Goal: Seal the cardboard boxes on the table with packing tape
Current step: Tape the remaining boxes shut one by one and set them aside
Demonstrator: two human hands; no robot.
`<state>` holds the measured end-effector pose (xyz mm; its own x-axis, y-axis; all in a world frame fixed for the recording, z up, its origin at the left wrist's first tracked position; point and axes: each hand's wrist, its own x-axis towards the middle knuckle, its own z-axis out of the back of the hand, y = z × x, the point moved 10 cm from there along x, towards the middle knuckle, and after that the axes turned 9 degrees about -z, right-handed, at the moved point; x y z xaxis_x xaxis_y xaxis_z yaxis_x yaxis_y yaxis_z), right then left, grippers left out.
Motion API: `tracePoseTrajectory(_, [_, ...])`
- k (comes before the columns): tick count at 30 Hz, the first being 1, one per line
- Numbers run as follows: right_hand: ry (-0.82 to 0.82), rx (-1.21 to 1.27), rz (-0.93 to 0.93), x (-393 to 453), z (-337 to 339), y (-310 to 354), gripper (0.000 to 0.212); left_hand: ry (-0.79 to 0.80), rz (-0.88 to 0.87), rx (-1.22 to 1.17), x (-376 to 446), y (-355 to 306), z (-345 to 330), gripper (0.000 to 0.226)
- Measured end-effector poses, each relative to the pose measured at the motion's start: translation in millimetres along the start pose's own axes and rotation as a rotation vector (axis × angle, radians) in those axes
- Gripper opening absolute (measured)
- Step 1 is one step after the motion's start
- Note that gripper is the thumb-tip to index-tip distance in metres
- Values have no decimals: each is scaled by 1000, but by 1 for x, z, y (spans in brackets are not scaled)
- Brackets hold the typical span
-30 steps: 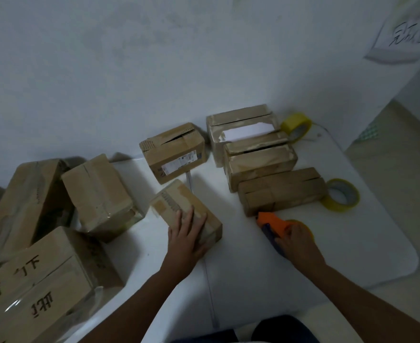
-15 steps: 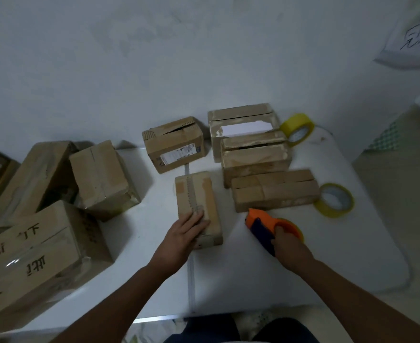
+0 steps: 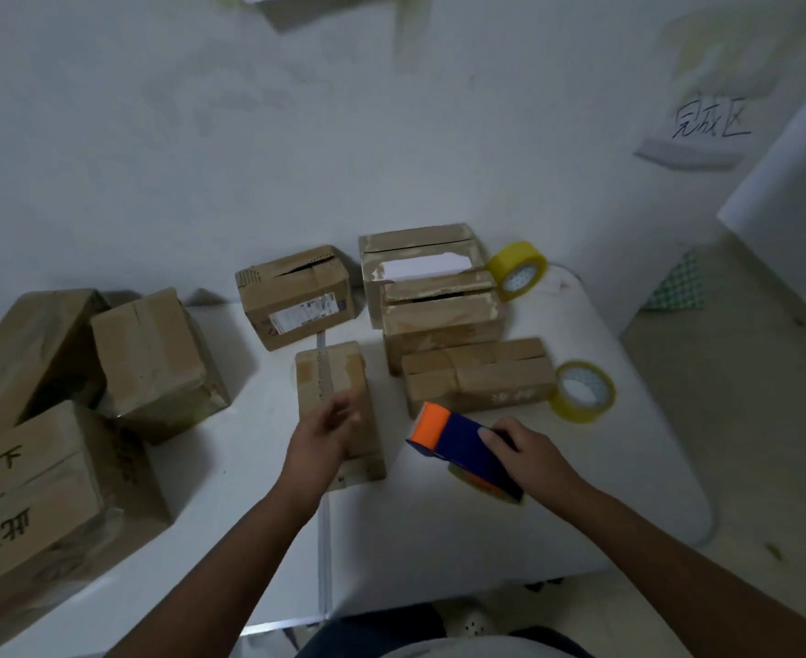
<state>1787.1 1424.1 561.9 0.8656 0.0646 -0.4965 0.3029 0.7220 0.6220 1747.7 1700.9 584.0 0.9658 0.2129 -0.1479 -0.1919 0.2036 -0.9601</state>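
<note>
Small cardboard box (image 3: 332,396) sitting mid-table, lengthwise toward the wall, strip of tape down its top. Left hand (image 3: 321,441) over its near end, blurry, so can't tell whether gripping or just resting. Right hand (image 3: 529,451) wrapped round the orange-and-blue tape dispenser (image 3: 462,444), lifted off the white table (image 3: 581,505) just right of that box. More boxes behind, two yellow tape rolls (image 3: 517,269) (image 3: 581,391) off to the right, bigger cartons (image 3: 35,491) stacked left.

You face a white wall (image 3: 201,159) with a handwritten paper sign (image 3: 705,130); beige floor (image 3: 747,420) lies right of the white table (image 3: 510,539)
</note>
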Motion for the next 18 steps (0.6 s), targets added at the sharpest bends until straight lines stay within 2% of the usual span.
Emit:
tracePoseTrajectory(3, [-105,1,67,-10,10,23,39,98,237,-235,-1,8,-21,17])
tracePoseTrajectory(7, [-149,6,129,-20,8,49,39,141,475,-408,-14,25,-33,35])
tracePoseTrajectory(9, [-152,25,139,-20,5,58,37,187,495,-448,-15,25,-35,40])
tracePoseTrajectory(15, [-187,39,147,-21,-14,73,31,276,495,-464,-17,19,-23,16])
tracePoseTrajectory(18, [-205,31,160,-21,-19,80,31,278,475,-458,-16,19,-14,12])
